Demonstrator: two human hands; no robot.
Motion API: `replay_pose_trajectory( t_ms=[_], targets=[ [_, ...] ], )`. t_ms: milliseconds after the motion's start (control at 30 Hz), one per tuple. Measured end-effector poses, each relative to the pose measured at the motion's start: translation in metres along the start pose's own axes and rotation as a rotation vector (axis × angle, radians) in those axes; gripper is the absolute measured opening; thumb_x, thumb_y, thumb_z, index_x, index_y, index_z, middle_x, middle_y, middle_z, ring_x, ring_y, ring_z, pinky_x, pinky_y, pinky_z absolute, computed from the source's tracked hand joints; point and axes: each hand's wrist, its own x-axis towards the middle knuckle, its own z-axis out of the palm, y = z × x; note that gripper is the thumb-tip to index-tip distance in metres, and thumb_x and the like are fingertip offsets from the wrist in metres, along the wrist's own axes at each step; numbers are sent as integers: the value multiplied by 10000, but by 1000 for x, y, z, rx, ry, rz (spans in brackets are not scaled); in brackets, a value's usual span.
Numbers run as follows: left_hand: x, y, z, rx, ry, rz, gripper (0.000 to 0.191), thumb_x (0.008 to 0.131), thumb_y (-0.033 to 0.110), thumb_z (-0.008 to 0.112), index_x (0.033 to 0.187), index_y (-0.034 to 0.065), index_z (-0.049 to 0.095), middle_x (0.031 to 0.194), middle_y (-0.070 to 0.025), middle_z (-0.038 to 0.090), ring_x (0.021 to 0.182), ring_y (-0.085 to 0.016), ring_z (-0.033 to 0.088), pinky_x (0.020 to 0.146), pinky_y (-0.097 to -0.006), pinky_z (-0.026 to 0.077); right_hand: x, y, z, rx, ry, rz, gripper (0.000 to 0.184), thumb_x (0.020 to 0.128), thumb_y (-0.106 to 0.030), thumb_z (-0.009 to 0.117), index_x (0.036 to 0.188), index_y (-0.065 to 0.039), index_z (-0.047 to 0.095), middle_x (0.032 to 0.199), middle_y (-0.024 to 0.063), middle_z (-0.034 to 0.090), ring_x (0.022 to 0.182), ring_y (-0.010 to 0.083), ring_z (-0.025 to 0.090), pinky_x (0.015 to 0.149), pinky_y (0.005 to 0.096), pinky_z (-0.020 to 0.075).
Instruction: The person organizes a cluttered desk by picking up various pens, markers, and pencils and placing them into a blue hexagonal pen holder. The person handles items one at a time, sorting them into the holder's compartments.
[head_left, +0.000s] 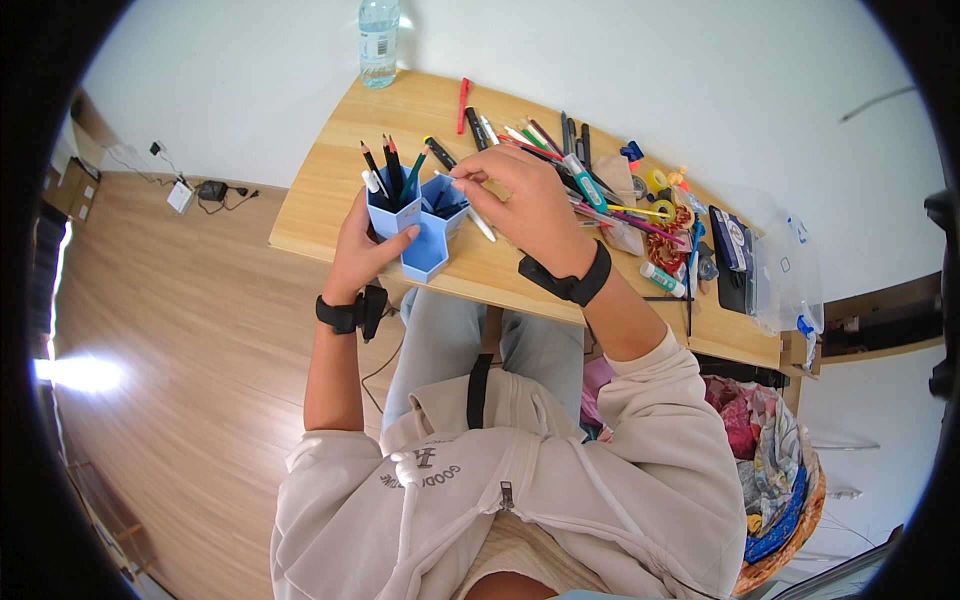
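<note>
My left hand (361, 251) grips a light-blue pen holder (396, 221) made of joined hexagonal cups, its thumb across the front. The rear left cup holds several dark pencils (391, 165), a green pencil (413, 175) and a white-capped pen (372, 182). In the right cup sit dark, slim items (444, 201) that are hard to make out. The lower front cup (426, 251) shows only its blue inside. Over the right cup, my right hand (517, 199) pinches a slim white item (441, 175), mostly hidden by the fingers. A white pen (481, 225) lies beside the holder.
Pens and pencils (551, 139), a teal-and-white marker (585, 184), yellow tape rolls (663, 210) and a glue stick (662, 279) crowd the wooden table (337, 165). A clear plastic box (787, 270) stands at the right end, a water bottle (378, 45) at the back left corner.
</note>
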Motion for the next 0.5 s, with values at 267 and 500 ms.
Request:
replay_pose_trajectory(
  t_ms=[267, 500],
  targets=[
    [0, 0, 1, -1, 0, 2, 652, 854, 130, 807, 1405, 25, 476, 1213, -56, 633, 1099, -142, 594, 938, -319, 508, 0, 7, -6, -15, 31, -31, 98, 884, -108, 736, 961, -51, 720, 883, 91, 705, 808, 261, 669, 712, 351, 524],
    [0, -1, 0, 7, 1, -5, 654, 857, 130, 806, 1410, 27, 472, 1217, -59, 626, 1100, -143, 586, 931, -323, 510, -9, 9, -23, -57, 51, 43, 119, 886, -57, 747, 995, -15, 722, 927, 84, 718, 823, 214, 691, 773, 311, 553]
  ],
)
